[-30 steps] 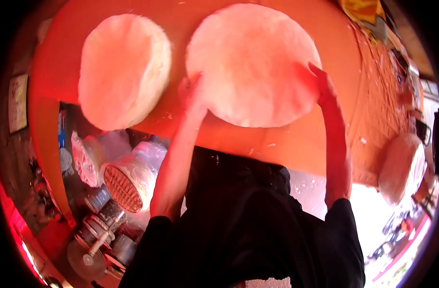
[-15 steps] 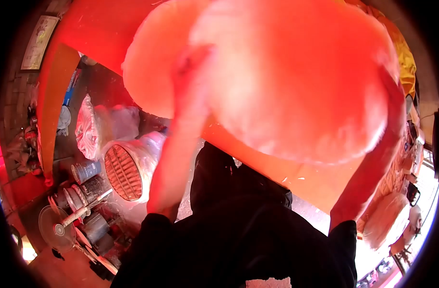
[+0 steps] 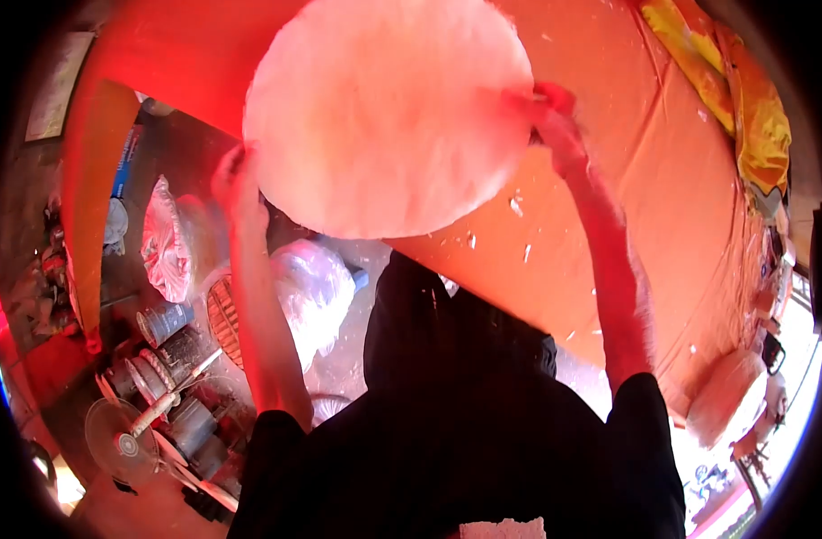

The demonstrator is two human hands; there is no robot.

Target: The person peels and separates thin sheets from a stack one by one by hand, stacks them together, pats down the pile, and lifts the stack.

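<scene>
A large round pale sheet (image 3: pixel 388 117) with a slightly ragged edge spans the upper middle of the view, over the corner of an orange-covered table (image 3: pixel 627 153). Its lower left part reaches past the table's edge. At the left rim is my left hand (image 3: pixel 235 171), its fingers curled on the edge and partly in shadow. My right hand (image 3: pixel 550 117) pinches the opposite rim, a little blurred. Anything lying under the sheet is hidden by it. Small pale scraps (image 3: pixel 516 205) are scattered on the orange cover near my right forearm.
A yellow cloth or bag (image 3: pixel 760 135) lies along the table's far right. Below left are a plastic-wrapped bundle (image 3: pixel 312 287), a woven basket-like piece (image 3: pixel 224 314), a tin (image 3: pixel 164 322) and a fan (image 3: pixel 122 440). A pale rounded bundle (image 3: pixel 727 397) sits at the right.
Both hands have moved left with the round sheet, from the table's right side to its left corner. A second pale disc that showed at the left is now covered.
</scene>
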